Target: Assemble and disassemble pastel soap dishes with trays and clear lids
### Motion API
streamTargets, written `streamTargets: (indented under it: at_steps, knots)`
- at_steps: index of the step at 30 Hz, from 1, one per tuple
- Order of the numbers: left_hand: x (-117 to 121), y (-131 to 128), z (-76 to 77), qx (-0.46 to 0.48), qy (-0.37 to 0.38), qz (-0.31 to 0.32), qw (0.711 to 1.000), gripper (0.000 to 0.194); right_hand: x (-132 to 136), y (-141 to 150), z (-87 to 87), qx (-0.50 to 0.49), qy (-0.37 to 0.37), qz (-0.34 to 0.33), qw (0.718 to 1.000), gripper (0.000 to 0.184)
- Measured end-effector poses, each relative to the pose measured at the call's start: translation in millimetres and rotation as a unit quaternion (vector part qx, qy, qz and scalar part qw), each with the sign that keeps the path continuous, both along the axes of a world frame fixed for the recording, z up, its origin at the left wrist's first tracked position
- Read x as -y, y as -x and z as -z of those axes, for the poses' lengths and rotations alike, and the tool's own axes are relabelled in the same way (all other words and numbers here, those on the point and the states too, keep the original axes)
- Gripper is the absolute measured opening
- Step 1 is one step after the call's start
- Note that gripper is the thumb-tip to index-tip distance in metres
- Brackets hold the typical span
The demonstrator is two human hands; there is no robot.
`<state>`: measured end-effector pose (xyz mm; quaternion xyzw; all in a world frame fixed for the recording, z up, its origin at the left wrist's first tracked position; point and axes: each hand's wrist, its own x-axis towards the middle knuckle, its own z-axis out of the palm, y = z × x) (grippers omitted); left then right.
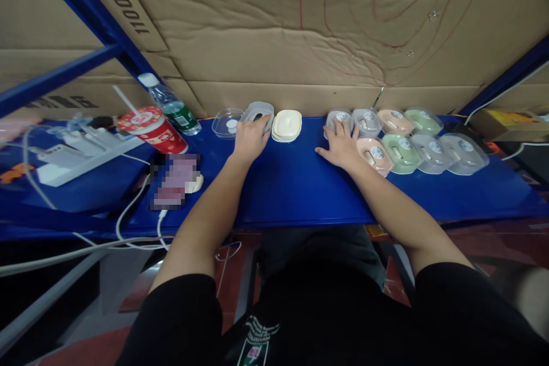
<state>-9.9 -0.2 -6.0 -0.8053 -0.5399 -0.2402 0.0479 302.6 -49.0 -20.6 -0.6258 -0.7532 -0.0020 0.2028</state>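
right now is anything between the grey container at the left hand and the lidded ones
Yes: a cream container stands in between, just right of the grey container at the left hand, left of the lidded containers.

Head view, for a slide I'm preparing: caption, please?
Left hand on a grey container, right hand over a clear-lidded container, cream container between, blue tabletop.

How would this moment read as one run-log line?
left hand: on grey container; right hand: spread over clear-lidded container; between hands: cream container
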Motion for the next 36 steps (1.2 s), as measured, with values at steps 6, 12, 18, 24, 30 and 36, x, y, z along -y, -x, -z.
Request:
streamTargets:
  at_steps: [6,12,18,24,30,36]
  knots:
    - [-5.8,0.3,3.2,-0.002,-0.007,0.012,1.0,0.05,17.9,16.3,-19.2,-0.007,-0.044,-0.017,0.999,0.072]
    - [-4.6,-0.6,0.7,0.031,0.001,0.015,0.999,0.049,12.4,13.9,-8.7,-0.01,-0.007,-0.032,0.999,0.076]
    - [-5.1,0.2,1.9,0.011,0.002,-0.001,1.0,0.049,12.4,15.0,-11.0,-0.032,-0.005,-0.069,0.997,0.058]
    - [-7.0,-0.1,5.5,0.029,0.0,0.001,1.0,0.047,12.5,17.7,-12.5,-0.054,-0.018,-0.104,0.993,0.05]
    - [-6.7,-0.8,5.9,0.018,-0.009,-0.006,1.0,0.044,12.7,18.6,-12.3,-0.067,-0.043,-0.104,0.991,0.047]
    - [-3.1,1.9,5.1,0.034,-0.025,-0.011,0.999,0.039,17.4,19.2,-21.6,-0.118,-0.095,-0.092,0.984,0.054]
